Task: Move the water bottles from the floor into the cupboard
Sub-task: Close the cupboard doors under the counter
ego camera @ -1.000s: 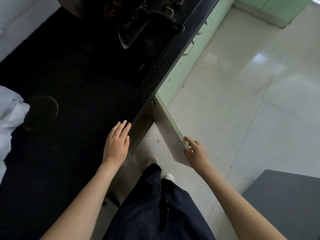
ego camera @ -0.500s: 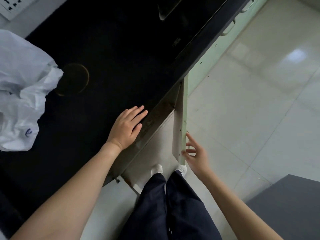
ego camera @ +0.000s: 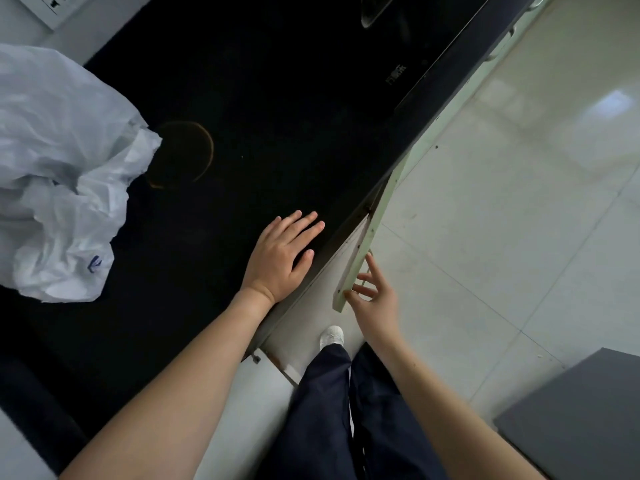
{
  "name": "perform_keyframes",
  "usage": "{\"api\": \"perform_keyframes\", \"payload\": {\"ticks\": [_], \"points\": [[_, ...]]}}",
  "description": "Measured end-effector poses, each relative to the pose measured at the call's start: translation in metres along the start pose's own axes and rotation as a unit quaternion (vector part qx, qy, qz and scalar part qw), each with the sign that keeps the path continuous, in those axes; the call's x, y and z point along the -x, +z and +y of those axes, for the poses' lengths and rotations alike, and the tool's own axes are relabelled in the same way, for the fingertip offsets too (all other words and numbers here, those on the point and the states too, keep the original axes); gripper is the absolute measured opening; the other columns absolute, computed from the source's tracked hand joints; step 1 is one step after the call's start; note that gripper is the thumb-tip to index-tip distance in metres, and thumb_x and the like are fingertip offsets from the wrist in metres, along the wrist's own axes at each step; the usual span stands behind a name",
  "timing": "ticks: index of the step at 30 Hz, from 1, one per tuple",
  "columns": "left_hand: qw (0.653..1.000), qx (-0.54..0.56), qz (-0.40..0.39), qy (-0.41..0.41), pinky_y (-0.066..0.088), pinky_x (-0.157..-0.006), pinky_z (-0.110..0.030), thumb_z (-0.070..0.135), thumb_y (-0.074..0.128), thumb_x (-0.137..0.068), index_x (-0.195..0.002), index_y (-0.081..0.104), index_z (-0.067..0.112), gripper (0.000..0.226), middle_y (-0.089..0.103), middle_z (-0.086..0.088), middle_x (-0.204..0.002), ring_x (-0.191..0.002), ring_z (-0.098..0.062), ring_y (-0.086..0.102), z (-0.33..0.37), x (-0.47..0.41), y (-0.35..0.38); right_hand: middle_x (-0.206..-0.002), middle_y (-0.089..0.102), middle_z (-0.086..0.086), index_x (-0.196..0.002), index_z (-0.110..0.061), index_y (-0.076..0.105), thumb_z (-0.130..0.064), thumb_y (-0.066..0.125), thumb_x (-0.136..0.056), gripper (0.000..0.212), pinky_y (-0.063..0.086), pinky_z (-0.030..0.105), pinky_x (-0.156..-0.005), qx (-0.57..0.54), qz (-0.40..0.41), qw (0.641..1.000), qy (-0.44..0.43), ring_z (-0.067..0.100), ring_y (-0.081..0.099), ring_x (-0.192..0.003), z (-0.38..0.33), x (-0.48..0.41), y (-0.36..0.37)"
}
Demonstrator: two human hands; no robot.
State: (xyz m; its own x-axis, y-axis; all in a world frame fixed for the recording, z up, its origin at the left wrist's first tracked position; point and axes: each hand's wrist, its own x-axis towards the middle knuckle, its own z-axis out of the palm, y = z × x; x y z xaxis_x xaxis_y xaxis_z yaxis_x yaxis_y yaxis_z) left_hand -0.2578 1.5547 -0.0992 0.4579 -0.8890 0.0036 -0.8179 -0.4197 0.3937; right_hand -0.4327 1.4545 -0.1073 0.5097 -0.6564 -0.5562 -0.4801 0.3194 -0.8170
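1. Beside the open cupboard door (ego camera: 363,251), the right hand (ego camera: 372,299) has its grip spread, fingers apart and clamped on nothing, with the fingertips at the door's free edge near its lower corner. My reading is that it steadies or swings the door so that the opening stays reachable.

2. Flat on the black surface (ego camera: 242,98) rests the left hand (ego camera: 282,256), palm down, fingers loosely extended and holding nothing. It sits just beside the front edge, which looks like a brace for the body while the person leans over.

3. No water bottles show anywhere in this view, neither on the floor nor in either hand. The cupboard interior is hidden beneath the surface, so I cannot tell whether any bottle is already inside.

4. Pale green cupboard fronts (ego camera: 460,98) run along under the surface toward the top right, with the open door standing out from them at an angle over the floor (ego camera: 519,220).

5. A crumpled white plastic bag (ego camera: 62,168) lies on the surface at the left, well apart from both hands. A faint circular ring mark (ego camera: 204,147) sits just beside it, and a dark cooktop panel (ego camera: 398,46) with small printed characters lies further along.

6. Glossy light tiles cover the floor and reflect a window. A grey flat-topped object (ego camera: 581,417) fills the lower right corner. The person's dark trousers (ego camera: 346,410) and 1 white shoe (ego camera: 331,336) stand close to the cupboard.
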Motion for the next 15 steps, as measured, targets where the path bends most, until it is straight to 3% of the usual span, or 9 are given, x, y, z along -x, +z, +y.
{"api": "perform_keyframes", "payload": {"ticks": [7, 15], "points": [[1.0, 0.007, 0.004, -0.003, 0.025, -0.118, -0.045, 0.027, 0.045, -0.097, -0.143, 0.049, 0.022, 0.046, 0.045, 0.001, -0.15, -0.143, -0.019, 0.034, -0.001, 0.0, 0.0, -0.113, 0.063, -0.002, -0.149, -0.031, 0.038, 0.003, 0.072, -0.083, 0.082, 0.057, 0.02, -0.077, -0.048, 0.03, 0.998, 0.012, 0.019, 0.066, -0.097, -0.005, -0.007, 0.04], [1.0, -0.001, 0.005, 0.001, 0.025, -0.118, -0.045, 0.028, 0.043, -0.097, -0.144, 0.048, 0.023, 0.047, 0.044, 0.001, -0.151, -0.143, -0.02, 0.034, -0.005, 0.0, 0.003, -0.122, 0.058, 0.0, -0.149, -0.035, 0.036, 0.01, 0.064, -0.086, 0.082, 0.06, 0.033, -0.084, -0.086, -0.003, 0.996, 0.026, 0.02, 0.063, -0.109, -0.01, -0.016, 0.06]]}}
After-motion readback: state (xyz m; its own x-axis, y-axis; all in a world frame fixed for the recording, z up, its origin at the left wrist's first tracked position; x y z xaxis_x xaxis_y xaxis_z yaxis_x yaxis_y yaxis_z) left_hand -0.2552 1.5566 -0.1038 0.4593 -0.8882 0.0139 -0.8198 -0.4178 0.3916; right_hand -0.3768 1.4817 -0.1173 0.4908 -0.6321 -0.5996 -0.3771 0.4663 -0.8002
